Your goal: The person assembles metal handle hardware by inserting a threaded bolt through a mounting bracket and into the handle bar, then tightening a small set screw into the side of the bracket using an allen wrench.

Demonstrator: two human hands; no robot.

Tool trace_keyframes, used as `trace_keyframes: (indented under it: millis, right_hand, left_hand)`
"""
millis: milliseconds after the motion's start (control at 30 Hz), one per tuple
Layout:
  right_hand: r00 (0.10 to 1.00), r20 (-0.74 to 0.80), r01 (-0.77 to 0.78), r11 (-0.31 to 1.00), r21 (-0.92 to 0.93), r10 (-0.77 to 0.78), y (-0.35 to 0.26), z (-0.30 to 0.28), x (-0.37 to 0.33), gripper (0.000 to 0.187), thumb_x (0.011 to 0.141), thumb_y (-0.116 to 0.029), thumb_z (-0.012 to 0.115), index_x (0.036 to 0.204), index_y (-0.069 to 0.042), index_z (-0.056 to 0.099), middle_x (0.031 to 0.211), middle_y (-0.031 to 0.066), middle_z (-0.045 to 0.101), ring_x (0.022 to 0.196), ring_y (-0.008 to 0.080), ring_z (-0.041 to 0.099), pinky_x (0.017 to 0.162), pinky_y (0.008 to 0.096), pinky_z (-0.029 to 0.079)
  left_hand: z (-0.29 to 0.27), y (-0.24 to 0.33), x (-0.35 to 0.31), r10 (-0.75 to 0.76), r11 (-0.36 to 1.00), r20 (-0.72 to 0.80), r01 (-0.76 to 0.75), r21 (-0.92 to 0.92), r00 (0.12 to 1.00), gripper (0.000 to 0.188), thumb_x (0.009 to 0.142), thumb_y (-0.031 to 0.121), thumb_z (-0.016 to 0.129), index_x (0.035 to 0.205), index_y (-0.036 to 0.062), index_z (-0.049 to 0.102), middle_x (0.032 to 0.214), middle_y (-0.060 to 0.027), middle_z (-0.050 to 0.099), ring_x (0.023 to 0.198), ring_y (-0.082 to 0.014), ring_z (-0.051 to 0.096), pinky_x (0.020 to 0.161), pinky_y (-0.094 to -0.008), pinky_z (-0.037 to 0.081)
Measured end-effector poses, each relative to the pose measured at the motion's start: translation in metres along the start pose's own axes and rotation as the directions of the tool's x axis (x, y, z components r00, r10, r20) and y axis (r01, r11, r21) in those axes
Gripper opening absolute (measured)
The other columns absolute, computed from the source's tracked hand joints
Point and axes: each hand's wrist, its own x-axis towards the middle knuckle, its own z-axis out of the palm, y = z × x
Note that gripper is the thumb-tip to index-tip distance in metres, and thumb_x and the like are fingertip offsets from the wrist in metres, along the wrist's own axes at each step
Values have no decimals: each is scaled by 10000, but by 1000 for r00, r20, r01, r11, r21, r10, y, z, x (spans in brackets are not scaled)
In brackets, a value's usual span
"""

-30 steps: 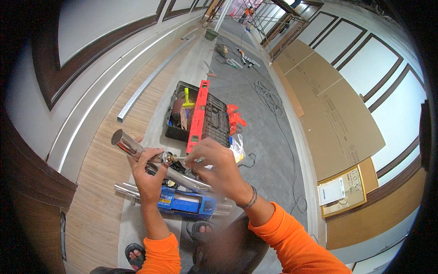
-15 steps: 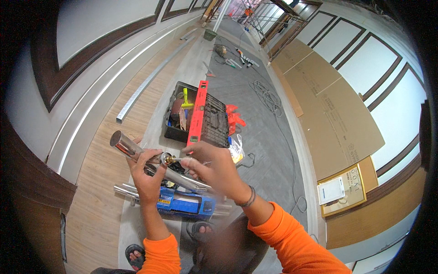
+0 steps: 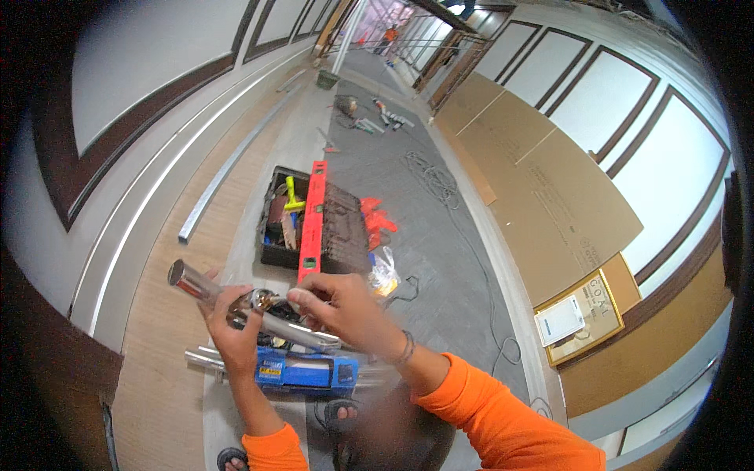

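Note:
My left hand (image 3: 234,323) is closed around a shiny chrome tube (image 3: 302,331), which slants from upper left to lower right in front of me. At its fingertips is a small round metal fitting (image 3: 261,299) with a brass-coloured part, set against the tube. My right hand (image 3: 339,304) pinches a thin metal rod at the right side of this fitting; the fingers hide most of the rod, so its kind is unclear. Just below the tube lies an open blue box (image 3: 314,373). More chrome tubes (image 3: 203,358) rest on the floor beside that box.
Beyond my hands stands an open black toolbox (image 3: 276,255), a red spirit level (image 3: 312,224) across it. Red and clear plastic bags (image 3: 383,271) lie to its right. A long metal profile (image 3: 216,184) lies left. Cardboard (image 3: 542,196) lines the right wall; cable (image 3: 432,180) coils on the floor.
The whole view has shifted, so hands, tube and toolbox appear further left and slightly lower. Left hand keeps its hold on the tube; right fingers remain at the fitting.

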Motion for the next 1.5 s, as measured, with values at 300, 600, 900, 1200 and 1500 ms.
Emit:
trace_keyframes:
  millis: [300,600,900,1200,1500]
  right_hand:
    - [989,-66,129,991,-48,-132,-2,3,-1,196,907,-157,751,1054,-28,728,932,88,703,806,125,651,698,270,530]
    - [929,-154,327,941,-89,-337,5,10,0,164,899,-112,751,1012,5,730,835,101,707,724,144,674,655,303,543]
    - [862,-116,467,861,-201,-494,16,6,2,185,913,-147,746,1027,-2,731,900,105,718,732,135,682,626,300,546]
    - [946,-141,276,954,-114,-291,13,7,-1,130,882,-97,755,1000,-42,741,905,67,693,785,124,670,653,274,539]
    - [988,-66,140,990,14,-139,4,9,1,158,906,-128,740,1007,-8,718,847,60,700,684,121,661,635,275,530]
  left_hand:
    - [-2,2,-1,-29,999,20,29,-29,999,358,719,16,711,1073,62,684,1130,-109,609,1084,-262,538,959,-370,440]
    - [-2,-11,1,51,998,-30,-52,-47,998,357,734,17,758,1080,75,693,1397,-160,465,1075,-236,574,876,-342,487]
    - [-1,-1,-2,-33,997,1,33,-66,999,384,703,-29,707,1073,69,682,1265,-149,530,1136,-256,526,957,-351,440]
    - [-4,1,-2,-12,997,-1,12,-77,1000,377,726,-11,730,1091,69,680,1312,-158,493,1122,-252,539,953,-351,450]
    - [-4,-2,-2,-15,999,0,15,-44,1000,366,729,48,721,1090,83,676,1217,-110,575,1172,-281,507,999,-402,422]
